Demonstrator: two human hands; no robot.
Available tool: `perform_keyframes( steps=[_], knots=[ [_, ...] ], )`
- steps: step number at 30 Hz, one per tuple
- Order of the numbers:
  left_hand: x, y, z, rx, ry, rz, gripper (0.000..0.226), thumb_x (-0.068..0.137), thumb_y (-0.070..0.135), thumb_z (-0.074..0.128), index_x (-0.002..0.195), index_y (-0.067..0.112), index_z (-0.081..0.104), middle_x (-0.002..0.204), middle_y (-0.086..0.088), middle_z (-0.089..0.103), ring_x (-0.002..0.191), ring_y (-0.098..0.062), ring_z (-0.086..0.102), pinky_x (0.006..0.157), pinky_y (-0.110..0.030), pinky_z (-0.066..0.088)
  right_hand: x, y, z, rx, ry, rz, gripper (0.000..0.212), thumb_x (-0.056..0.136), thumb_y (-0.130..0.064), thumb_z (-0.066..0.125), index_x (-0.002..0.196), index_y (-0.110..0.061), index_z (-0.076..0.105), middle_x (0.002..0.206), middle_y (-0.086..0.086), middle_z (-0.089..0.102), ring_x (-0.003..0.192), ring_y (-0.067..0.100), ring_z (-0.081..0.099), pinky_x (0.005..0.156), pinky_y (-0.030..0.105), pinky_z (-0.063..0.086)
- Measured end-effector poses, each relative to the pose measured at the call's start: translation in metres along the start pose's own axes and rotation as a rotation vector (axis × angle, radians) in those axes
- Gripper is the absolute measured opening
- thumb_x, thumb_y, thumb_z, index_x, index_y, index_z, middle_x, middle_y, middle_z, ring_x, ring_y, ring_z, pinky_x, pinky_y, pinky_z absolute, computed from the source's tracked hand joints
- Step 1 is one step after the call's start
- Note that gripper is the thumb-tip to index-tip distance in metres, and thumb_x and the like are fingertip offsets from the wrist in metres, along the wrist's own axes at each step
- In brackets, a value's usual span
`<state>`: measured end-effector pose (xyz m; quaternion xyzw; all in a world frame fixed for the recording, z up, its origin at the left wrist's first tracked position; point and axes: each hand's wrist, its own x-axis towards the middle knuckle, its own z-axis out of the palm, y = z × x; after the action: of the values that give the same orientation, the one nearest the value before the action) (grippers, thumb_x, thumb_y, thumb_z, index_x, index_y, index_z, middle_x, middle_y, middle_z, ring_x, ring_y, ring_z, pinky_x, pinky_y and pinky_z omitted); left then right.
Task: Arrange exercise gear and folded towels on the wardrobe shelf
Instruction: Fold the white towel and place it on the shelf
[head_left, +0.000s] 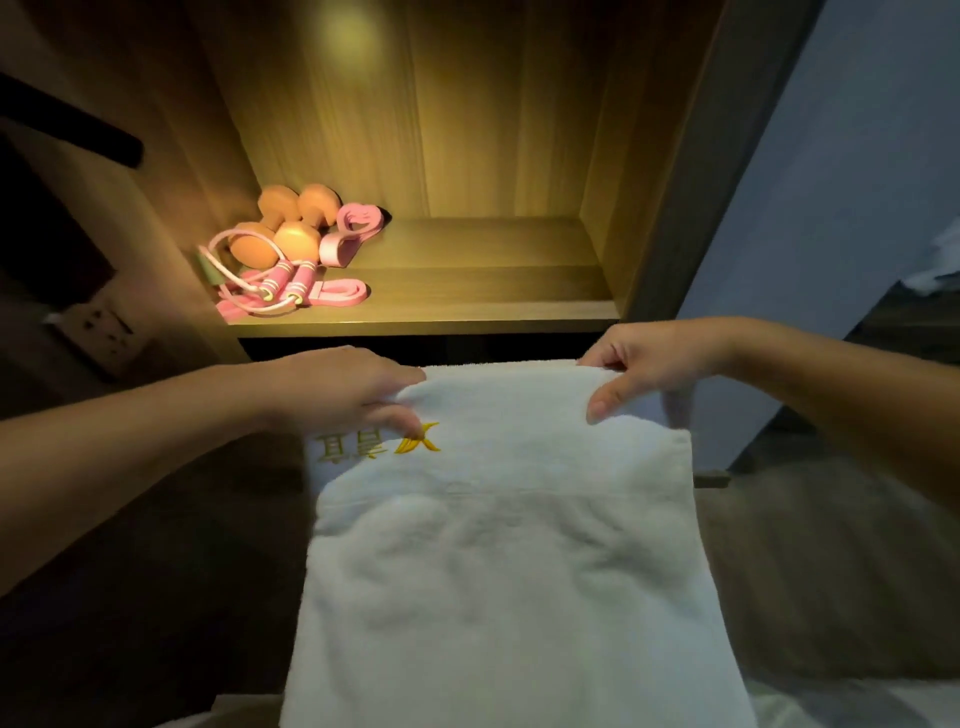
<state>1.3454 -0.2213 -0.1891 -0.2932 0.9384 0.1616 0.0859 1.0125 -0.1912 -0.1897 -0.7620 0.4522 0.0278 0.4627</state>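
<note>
Where it lay nearest the body, the white towel (498, 545) spread down in a broad, rumpled panel, with gold embroidery (379, 447) near its upper left. What carried its lower end could not be told.

Left hand (337, 395) and right hand (644, 369) each pinched a far corner of the top fold, fingers (605, 358) clamped on the cloth. The towel was just short of the shelf's front edge, not yet on it.

Judged step: folding before stowing. To do it well, keep both corners level and taut, bring the edges together square, and smooth the rumples before setting it down. A slack pinch would likely let the layers slide.

Beyond was the wardrobe shelf (467, 291), wood, warmly lit from above. Gear was bunched at its front left corner: orange dumbbells (291, 228), a pink jump rope (283, 283) at the front edge, pink bands (353, 228) just beside. The right half showed bare wood, probably the towel's spot.

Room dim; wall socket (104, 327) left of the wardrobe.
</note>
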Motion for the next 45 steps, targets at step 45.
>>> perform_keyframes(
  steps=[45],
  knots=[
    [-0.023,0.024,-0.081,0.340,-0.013,-0.426,0.031,0.085,0.043,0.068,0.094,0.014,0.062,0.079,0.004,0.056,0.072,-0.015,0.051,0.051,-0.019,0.032,-0.039,-0.093,-0.013,-0.706,0.328,0.426,0.030,0.080,-0.028,0.078,0.104,-0.010,0.071,0.095,0.005,0.070,0.084,0.020,0.066,0.074,0.030,0.053]
  ],
)
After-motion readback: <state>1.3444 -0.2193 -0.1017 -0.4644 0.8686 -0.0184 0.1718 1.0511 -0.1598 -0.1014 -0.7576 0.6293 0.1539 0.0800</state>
